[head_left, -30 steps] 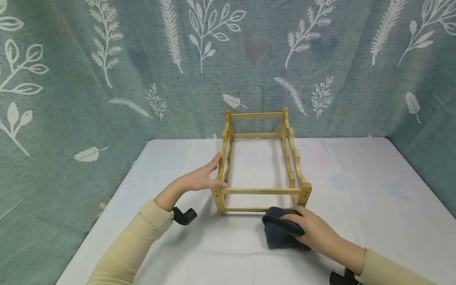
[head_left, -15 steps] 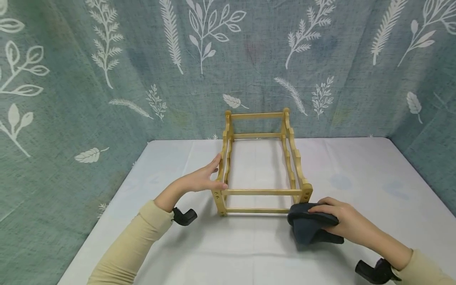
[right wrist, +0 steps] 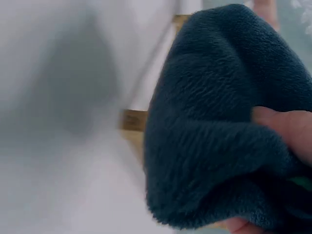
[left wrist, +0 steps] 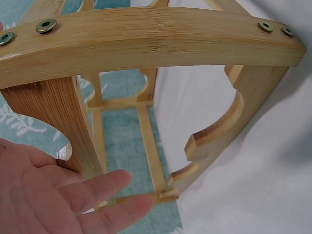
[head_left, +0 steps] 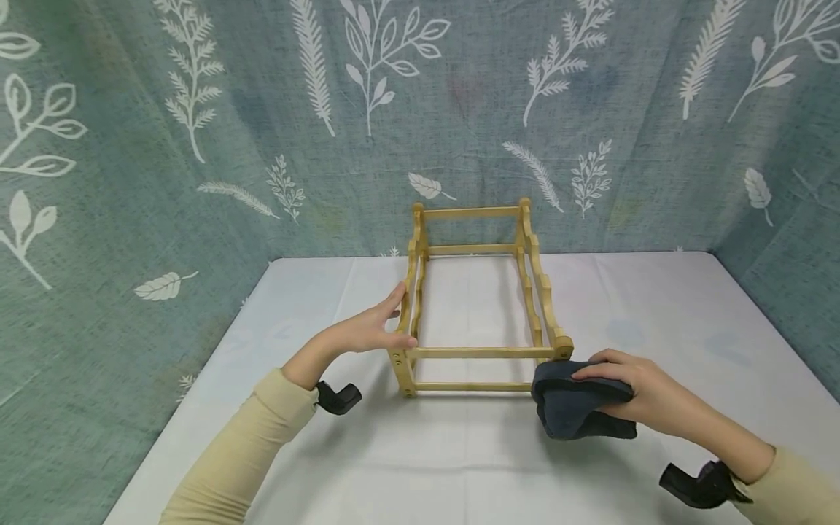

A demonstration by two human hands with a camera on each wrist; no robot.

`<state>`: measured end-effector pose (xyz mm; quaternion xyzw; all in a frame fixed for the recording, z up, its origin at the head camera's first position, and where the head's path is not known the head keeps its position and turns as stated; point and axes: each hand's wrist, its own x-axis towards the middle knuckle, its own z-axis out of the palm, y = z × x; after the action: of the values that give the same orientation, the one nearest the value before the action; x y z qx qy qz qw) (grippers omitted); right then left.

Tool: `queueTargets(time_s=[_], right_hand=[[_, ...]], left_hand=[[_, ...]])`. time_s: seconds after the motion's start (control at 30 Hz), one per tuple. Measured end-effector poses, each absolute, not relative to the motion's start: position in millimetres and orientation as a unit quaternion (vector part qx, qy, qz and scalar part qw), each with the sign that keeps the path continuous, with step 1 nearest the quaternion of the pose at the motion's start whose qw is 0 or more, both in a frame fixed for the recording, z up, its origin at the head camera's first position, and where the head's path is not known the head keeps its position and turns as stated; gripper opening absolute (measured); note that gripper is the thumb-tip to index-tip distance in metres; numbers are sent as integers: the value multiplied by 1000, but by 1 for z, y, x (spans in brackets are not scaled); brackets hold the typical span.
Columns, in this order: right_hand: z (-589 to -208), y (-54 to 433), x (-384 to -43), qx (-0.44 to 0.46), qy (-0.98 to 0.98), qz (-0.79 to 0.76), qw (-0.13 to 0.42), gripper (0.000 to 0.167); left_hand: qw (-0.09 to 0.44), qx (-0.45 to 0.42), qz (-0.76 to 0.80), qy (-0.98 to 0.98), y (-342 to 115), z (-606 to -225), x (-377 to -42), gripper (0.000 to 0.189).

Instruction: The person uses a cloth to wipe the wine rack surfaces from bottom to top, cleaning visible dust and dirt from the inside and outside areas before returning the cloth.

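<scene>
A light wooden rack point(head_left: 485, 353) with scalloped side pieces stands on the white-covered table. My left hand point(head_left: 364, 329) grips its left side near the front, thumb over the front corner. The left wrist view shows that hand point(left wrist: 44, 195) against a notched upright, two fingers reaching past the wood. A folded dark blue fuzzy cloth point(head_left: 571, 401) is in my right hand point(head_left: 646, 386), pinched between thumb and fingers. It lies against the rack's front right corner and hides the lower part of that leg. Close up, the cloth point(right wrist: 204, 136) covers most of the right fingers.
The white tablecloth point(head_left: 407, 467) extends around the rack on all sides. Behind and at both sides hangs a grey-green curtain point(head_left: 459, 160) with white leaf prints. The far end of the rack stands close to it.
My right hand has moved the cloth rightward along the rack's front to the right corner, then slightly up. The left hand and the rack have stayed in place.
</scene>
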<state>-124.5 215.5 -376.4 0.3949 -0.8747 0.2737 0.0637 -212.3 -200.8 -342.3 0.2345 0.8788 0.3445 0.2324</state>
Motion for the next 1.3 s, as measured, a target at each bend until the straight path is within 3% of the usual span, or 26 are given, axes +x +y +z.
queueTargets(time_s=[0.2, 0.3, 0.5, 0.77, 1.1, 1.3], right_hand=[[-407, 209, -134, 370, -883, 286, -44, 43], [-409, 209, -135, 377, -879, 287, -52, 41], [-383, 214, -135, 387, -880, 275, -24, 44], [-344, 216, -127, 395, -866, 295, 83, 58], [-341, 140, -123, 415, -841, 317, 144, 58], [-343, 102, -128, 414, -842, 322, 121, 54]], left_hand=[[237, 233, 346, 877, -202, -343, -213, 113], [236, 234, 346, 877, -202, -344, -212, 113], [235, 235, 350, 876, -202, -343, -211, 113], [235, 245, 349, 874, -204, -342, -212, 110], [241, 249, 362, 866, -211, -342, -216, 101], [238, 268, 365, 859, -212, -342, -217, 95]])
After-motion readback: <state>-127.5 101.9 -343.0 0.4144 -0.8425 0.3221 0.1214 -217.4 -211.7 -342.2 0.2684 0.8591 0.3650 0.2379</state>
